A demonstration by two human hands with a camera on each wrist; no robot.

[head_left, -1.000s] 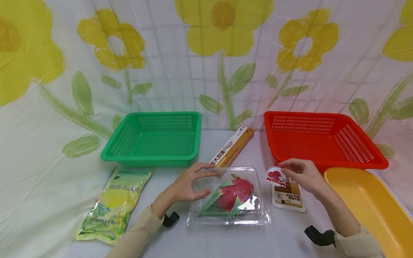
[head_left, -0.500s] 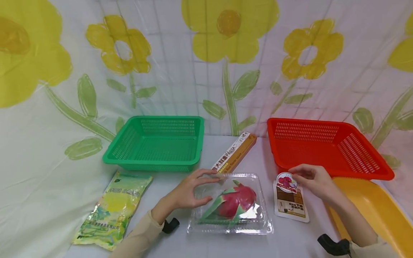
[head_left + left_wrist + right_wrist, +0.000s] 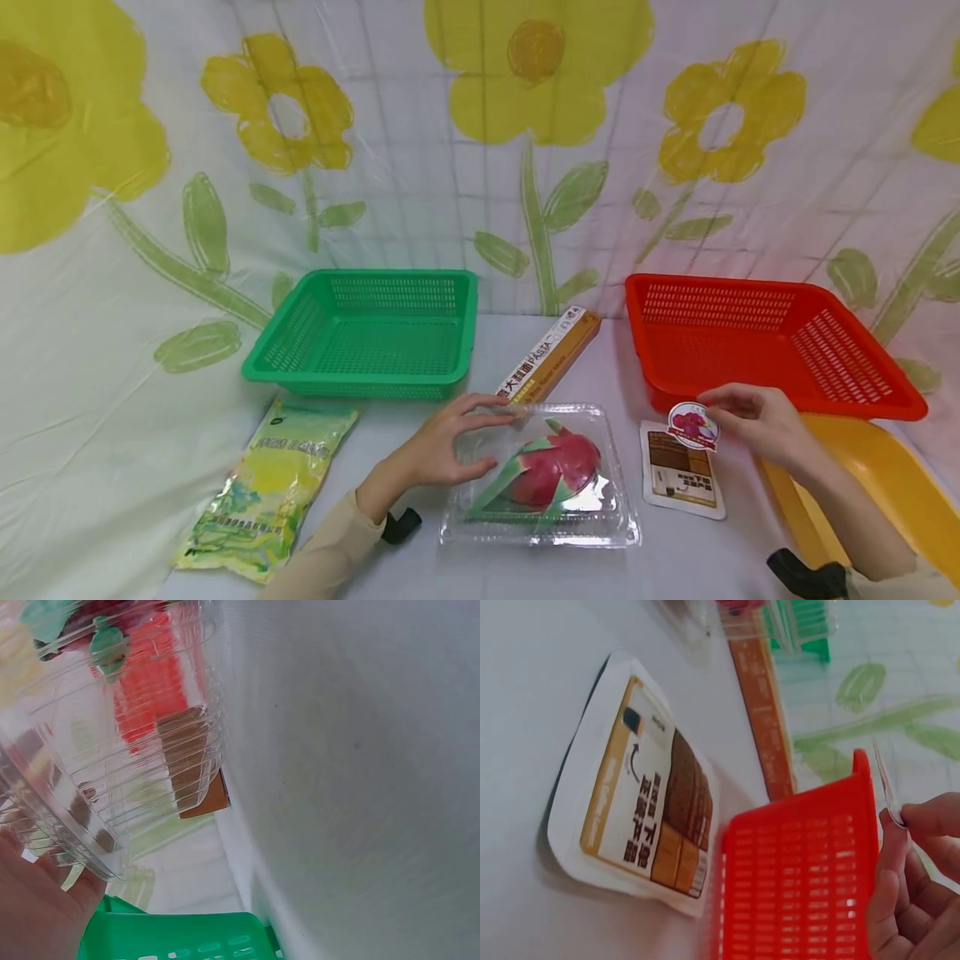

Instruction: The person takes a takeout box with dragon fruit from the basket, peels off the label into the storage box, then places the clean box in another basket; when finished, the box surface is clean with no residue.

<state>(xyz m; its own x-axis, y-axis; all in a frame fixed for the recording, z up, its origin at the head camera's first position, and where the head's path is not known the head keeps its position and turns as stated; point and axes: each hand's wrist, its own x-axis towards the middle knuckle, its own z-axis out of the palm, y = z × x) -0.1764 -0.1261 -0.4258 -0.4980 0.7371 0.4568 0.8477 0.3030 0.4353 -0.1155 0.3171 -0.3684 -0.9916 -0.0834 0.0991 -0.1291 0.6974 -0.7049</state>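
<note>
In the head view, my right hand [image 3: 765,425] pinches a round sticker [image 3: 692,425] printed with dragon fruit, between thumb and forefinger. The right wrist view shows this sticker [image 3: 885,784] edge-on. Below it a brown-and-white flat packet [image 3: 682,471] lies on the table, apart from the hand. My left hand [image 3: 450,437] rests at the left side of a clear plastic clamshell box [image 3: 465,517], thumb and fingers spread over its lid. Inside the box sits a pink dragon fruit [image 3: 551,471] with green tips. In the left wrist view, part of the left hand [image 3: 45,907] is behind the box's edge.
A green basket [image 3: 360,379] stands at the back left, a red basket [image 3: 652,392] at the back right. Between them lies a pasta box [image 3: 551,354]. A yellow-green bag [image 3: 266,492] lies at left. An orange-yellow tray [image 3: 862,442] sits under the right forearm.
My right hand has moved right with the sticker, uncovering more of the flat packet. The left hand stays on the clamshell box. The head view has tilted slightly.
</note>
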